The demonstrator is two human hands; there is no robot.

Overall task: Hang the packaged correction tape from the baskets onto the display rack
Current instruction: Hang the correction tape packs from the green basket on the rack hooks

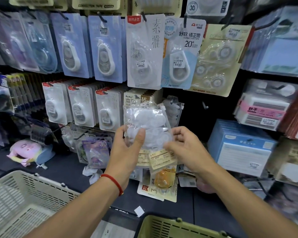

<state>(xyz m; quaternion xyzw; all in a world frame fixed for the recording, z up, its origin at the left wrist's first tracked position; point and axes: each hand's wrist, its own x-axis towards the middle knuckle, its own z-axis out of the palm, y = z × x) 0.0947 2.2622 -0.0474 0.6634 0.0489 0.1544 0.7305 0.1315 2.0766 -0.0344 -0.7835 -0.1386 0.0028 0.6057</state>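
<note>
Both hands, left (127, 146) and right (184, 145), grip a clear correction-tape pack (146, 124); long axis upright, top toward rack (196, 107).

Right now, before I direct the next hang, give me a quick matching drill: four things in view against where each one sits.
Things:
1. clear packet
2. white basket
3. green basket
4. pink plush

Places:
A. bottom edge, right of centre
B. lower left corner
C. held up between the left hand and right hand, in front of the rack
D. lying on the dark shelf at left, below the hanging cards

Pairs: 1-C, 2-B, 3-A, 4-D
</note>
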